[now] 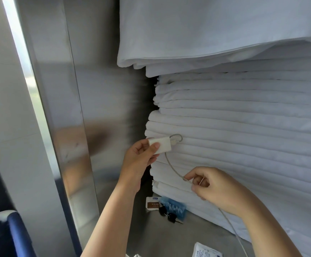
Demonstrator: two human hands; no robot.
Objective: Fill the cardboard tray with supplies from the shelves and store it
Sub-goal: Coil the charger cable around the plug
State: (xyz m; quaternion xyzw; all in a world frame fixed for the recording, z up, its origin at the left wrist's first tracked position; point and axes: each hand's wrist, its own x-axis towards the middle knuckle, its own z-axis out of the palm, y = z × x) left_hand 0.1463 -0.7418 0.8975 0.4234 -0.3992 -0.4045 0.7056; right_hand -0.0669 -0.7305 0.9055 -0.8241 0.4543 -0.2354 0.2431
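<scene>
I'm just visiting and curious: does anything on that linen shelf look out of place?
Yes. Beside the neat stack of folded white linens, small odds and ends lie loose on the metal shelf: dark keys, a blue plastic packet and a small brown sachet. They look dropped there, not stored.

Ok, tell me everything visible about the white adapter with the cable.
The adapter is a small white plastic block, pinched at its left end by the left hand in front of the stacked white sheets. A thin pale cable loops out of its right end, curves down through the right hand and runs off the bottom edge.
</scene>
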